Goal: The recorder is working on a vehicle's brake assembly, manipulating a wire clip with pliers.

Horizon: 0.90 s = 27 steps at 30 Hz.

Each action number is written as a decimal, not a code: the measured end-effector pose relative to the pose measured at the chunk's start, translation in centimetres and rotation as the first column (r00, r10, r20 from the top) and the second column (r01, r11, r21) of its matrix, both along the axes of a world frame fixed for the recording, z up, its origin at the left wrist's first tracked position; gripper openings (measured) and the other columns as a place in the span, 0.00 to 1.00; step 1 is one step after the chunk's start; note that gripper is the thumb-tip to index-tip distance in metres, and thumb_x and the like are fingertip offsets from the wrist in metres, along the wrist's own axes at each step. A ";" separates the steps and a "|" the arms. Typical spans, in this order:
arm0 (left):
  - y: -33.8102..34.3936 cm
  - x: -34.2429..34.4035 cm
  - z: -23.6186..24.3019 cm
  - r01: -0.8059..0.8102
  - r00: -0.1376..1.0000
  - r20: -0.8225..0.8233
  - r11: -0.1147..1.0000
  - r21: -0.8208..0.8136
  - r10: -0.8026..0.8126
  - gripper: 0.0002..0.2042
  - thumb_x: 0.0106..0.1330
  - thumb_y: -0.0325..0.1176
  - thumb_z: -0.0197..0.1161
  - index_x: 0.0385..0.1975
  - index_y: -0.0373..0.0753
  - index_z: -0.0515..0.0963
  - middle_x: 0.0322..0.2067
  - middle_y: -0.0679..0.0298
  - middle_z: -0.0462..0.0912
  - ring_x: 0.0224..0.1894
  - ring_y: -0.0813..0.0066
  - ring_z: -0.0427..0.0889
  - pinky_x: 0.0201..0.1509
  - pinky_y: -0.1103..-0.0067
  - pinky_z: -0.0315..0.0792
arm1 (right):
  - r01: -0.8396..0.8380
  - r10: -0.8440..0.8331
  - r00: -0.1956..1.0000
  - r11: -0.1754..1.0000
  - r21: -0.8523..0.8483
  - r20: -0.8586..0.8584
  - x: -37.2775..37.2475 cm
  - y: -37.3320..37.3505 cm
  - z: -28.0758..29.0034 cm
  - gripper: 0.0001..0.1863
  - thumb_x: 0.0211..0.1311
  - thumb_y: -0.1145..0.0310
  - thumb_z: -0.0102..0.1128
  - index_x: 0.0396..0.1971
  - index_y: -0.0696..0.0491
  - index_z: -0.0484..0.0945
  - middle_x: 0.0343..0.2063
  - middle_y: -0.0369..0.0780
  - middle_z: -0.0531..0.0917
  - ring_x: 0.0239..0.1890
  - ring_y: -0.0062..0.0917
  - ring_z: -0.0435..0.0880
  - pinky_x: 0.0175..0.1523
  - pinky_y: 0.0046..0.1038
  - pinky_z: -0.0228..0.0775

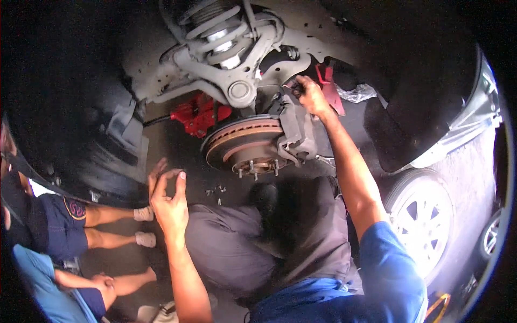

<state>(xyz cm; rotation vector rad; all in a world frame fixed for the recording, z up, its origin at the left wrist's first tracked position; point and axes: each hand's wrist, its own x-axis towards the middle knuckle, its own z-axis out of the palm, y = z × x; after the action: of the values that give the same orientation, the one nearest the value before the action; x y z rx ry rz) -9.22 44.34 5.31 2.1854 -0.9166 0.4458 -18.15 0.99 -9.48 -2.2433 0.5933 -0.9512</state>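
Observation:
My right hand [312, 98] reaches up behind the top of the brake caliper [305, 134]. Its fingers are curled together there, and what they grip is too small and dark to make out. The caliper straddles the right side of a rusty brake disc [219, 149], whose hub carries several bare wheel studs [251, 167]. Above the disc is a grey upper control arm [207, 75] with a coil spring [207, 29] over it. My left hand [170, 202] is raised left of the disc, away from it, with thumb and fingers apart and nothing visible between them.
A red jack [199, 116] stands behind the disc, and a red stand [329, 89] lies beyond my right hand. Several small metal pieces [217, 191] are on the floor. A wheel [423, 220] lies at right. Two people sit at left, one in a light-blue shirt [43, 280].

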 end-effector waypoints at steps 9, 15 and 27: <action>-12.4 1.0 3.3 0.594 0.698 -0.384 0.789 -0.160 -0.604 0.10 0.69 0.32 0.66 0.41 0.30 0.82 0.38 0.61 0.86 0.40 0.80 0.82 0.48 0.80 0.75 | -0.046 0.042 0.995 0.998 0.040 0.092 0.7 -0.8 0.7 0.13 0.58 0.73 0.63 0.43 0.58 0.80 0.40 0.49 0.83 0.45 0.38 0.84 0.51 0.36 0.74; -25.8 4.9 1.9 0.748 0.559 -0.510 0.663 -0.030 -0.653 0.10 0.69 0.31 0.65 0.38 0.28 0.80 0.33 0.61 0.85 0.35 0.78 0.82 0.42 0.79 0.76 | -0.163 0.126 0.982 0.941 0.298 0.137 1.0 -0.7 1.1 0.13 0.56 0.75 0.58 0.41 0.56 0.83 0.37 0.50 0.87 0.43 0.35 0.86 0.52 0.33 0.74; -37.7 8.1 -4.6 0.744 0.644 -0.594 0.575 0.340 -0.482 0.10 0.72 0.32 0.61 0.41 0.29 0.79 0.32 0.60 0.84 0.30 0.73 0.84 0.35 0.76 0.80 | -0.434 0.199 0.885 0.678 0.593 0.421 1.2 -0.8 -0.5 0.11 0.57 0.82 0.58 0.41 0.60 0.79 0.29 0.34 0.81 0.33 0.19 0.76 0.38 0.24 0.70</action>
<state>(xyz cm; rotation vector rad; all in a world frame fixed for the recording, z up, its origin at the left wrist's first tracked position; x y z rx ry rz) -1.13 6.61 0.71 2.0749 -1.6118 -0.7630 -16.99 0.20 -9.98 -1.4206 0.2965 -0.7332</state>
